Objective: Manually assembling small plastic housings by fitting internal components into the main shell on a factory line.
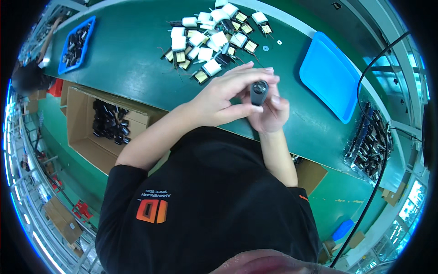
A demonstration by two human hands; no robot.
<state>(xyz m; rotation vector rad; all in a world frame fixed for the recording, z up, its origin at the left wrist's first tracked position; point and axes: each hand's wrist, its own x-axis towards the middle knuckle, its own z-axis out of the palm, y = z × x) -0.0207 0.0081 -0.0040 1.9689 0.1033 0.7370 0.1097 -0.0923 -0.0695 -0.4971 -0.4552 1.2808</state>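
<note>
In front of my chest, both hands are around a black tapered plastic part (pixel 258 93), whose rounded end with a dark round recess faces up. My left hand (pixel 219 93) is closed on it, the thumb against its lower end and the fingers over its far side. My right hand (pixel 268 119) cups it from the right and below, with fingers curled; some of its grip is hidden. Just beyond lies a pile of small white-and-black assemblies (pixel 205 41) with yellowish faces and thin wires. Two small washers (pixel 265 48) lie to the pile's right.
On the green table (pixel 137 55), a blue tray (pixel 331 77) stands right and a blue bin (pixel 62 68) of dark parts far left. A clear tray of black parts (pixel 369 146) is at the right edge. Below left is a cardboard box (pixel 82 132); a black cable (pixel 360 214) hangs right.
</note>
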